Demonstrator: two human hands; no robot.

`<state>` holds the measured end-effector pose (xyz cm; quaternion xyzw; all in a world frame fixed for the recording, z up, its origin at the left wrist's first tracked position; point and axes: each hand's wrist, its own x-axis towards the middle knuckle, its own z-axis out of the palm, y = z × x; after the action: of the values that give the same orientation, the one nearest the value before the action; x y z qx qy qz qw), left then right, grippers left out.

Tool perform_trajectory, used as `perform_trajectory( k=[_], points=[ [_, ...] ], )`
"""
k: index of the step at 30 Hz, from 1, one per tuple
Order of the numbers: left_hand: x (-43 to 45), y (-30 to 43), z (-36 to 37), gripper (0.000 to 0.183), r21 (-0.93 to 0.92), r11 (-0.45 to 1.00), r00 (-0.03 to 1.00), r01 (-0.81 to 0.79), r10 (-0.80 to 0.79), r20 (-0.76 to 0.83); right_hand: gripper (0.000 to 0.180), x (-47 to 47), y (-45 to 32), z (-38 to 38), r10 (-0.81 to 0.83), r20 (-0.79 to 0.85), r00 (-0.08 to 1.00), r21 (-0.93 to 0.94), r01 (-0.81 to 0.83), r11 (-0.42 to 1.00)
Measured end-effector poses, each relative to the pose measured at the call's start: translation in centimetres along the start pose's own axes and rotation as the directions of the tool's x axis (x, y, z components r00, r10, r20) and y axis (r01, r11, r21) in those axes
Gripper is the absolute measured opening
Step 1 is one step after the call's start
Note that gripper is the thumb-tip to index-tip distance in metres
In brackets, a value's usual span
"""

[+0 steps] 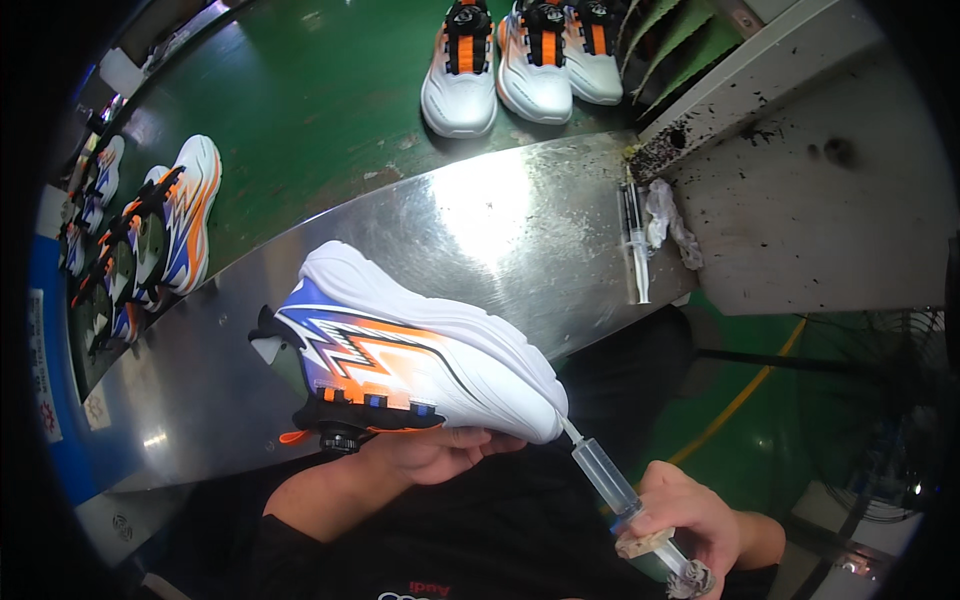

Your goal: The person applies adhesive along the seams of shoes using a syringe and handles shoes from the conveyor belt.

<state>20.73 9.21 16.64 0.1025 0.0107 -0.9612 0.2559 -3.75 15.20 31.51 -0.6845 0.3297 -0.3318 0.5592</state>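
Note:
My left hand (431,455) holds a sneaker (480,367) from underneath, its fingers against the lace side of the forefoot. The shoe is tipped on its side, white with purple, orange and black zigzag graphics, its white sole turned up and its toe to the right. A black dial and an orange pull loop hang at the tongue. In my right hand (686,510) is a clear plastic syringe (606,474) with wrapping around its flange and plunger end. The nozzle meets the toe where sole and upper join; whether liquid comes out is too small to tell.
Several matching sneakers (459,97) stand on the green conveyor belt (315,97), with more sneakers (191,217) at the left. A metal ledge (405,217) runs along it. Another syringe (637,255) and crumpled tissue (667,221) lie beside a stained machine housing (817,195) with green strip flaps (682,45).

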Motion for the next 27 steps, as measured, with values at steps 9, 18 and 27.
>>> perform_trajectory(
  k=[9, 18, 27],
  points=[
    [2.7, 0.7, 1.4, 0.07, 0.018, 0.993, 0.993, -0.116, 0.116, -0.004, 0.077, 0.4, 0.5, 0.4, -0.116, -0.034, 0.993, -0.227, 0.106, 0.968],
    [3.3, 0.6, 0.2, 0.04, -0.023, 0.993, 0.991, -0.113, 0.115, 0.067, 0.07, 0.9, 1.3, 1.6, -0.061, 0.065, 0.996, -0.525, 0.086, 0.847],
    [3.5, 0.5, 1.4, 0.04, -0.04, 0.99, 0.979, -0.134, 0.139, 0.148, 0.054, 0.4, 4.3, 3.6, -0.203, -0.02, 0.979, -0.778, 0.113, 0.619]
  ],
)
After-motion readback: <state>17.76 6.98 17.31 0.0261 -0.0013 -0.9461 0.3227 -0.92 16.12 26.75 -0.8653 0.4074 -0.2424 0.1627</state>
